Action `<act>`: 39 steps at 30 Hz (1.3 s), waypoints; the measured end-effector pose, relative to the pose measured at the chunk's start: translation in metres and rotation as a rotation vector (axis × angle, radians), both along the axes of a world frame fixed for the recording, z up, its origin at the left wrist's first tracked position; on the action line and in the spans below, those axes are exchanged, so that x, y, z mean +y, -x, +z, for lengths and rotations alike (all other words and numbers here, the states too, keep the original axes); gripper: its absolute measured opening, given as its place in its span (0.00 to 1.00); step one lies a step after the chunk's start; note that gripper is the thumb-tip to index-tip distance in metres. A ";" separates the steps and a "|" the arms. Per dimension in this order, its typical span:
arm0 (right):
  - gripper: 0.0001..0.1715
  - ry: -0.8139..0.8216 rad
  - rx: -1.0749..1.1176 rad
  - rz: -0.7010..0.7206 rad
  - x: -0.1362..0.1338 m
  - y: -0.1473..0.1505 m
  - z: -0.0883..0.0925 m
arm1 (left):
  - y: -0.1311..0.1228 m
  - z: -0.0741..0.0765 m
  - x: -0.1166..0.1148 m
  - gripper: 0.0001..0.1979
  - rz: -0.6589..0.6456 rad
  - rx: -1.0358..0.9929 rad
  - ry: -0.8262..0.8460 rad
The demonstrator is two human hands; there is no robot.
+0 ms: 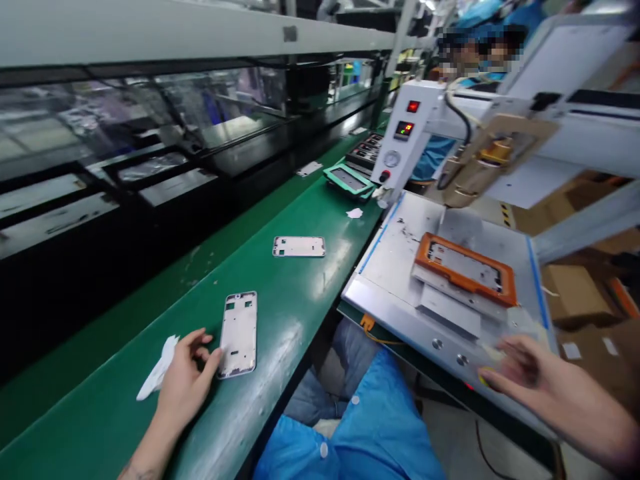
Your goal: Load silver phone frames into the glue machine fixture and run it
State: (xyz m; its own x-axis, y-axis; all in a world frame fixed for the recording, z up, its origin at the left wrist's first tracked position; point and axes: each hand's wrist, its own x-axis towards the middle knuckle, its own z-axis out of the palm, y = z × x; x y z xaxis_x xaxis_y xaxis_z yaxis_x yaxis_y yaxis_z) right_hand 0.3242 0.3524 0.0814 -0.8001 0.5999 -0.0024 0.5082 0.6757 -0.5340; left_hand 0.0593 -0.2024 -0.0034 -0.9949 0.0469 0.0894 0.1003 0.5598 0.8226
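Head view: left hand (187, 380), lower left, loosely spread, thumb touching near phone frame (239, 335) on green belt (300, 300). Right hand (520, 370), lower right, fingers pressing at machine plate (395, 293) front edge, holding nothing. Probably best gripping frame by long edges. Belt edge near; open room toward second frame (299, 247).

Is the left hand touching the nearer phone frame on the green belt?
Touching. The head view shows the left hand with its thumb tip against the lower left edge of the nearer phone frame; no green belt shows between them.
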 end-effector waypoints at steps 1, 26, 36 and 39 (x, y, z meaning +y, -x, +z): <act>0.31 0.100 0.070 0.119 -0.027 0.037 0.000 | 0.000 -0.003 -0.001 0.33 -0.021 0.009 0.032; 0.43 0.071 0.539 0.437 -0.310 0.523 -0.073 | -0.003 0.010 0.002 0.12 0.032 0.220 0.065; 0.29 -0.147 0.461 0.895 -0.258 0.356 -0.096 | 0.082 0.062 -0.159 0.48 0.927 0.048 0.338; 0.31 -0.203 0.393 0.932 -0.253 0.315 -0.090 | 0.088 0.057 -0.175 0.53 0.977 -0.094 0.381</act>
